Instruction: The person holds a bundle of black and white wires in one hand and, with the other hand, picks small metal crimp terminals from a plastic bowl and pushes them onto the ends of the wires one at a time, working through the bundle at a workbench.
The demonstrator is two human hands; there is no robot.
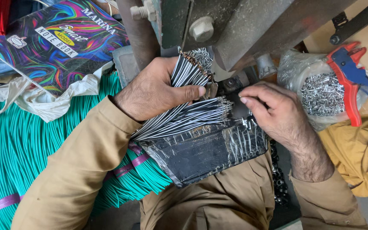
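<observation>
My left hand [156,89] grips a thick bundle of black-and-white striped wires [184,115], its stripped ends fanned toward a grey metal press [235,30]. My right hand [271,108] rests just right of the wire tips, fingers curled and pinched at the press's base; whether it holds a small part I cannot tell. Below both hands lies a black tray wrapped in clear tape [205,151] on my lap.
A big bundle of green wires [18,145] tied with purple bands fills the left. A colourful notebook [60,40] and a white plastic bag [43,98] lie at the upper left. A clear bag of small metal terminals [320,93] and red-and-blue crimping pliers [352,79] sit at the right.
</observation>
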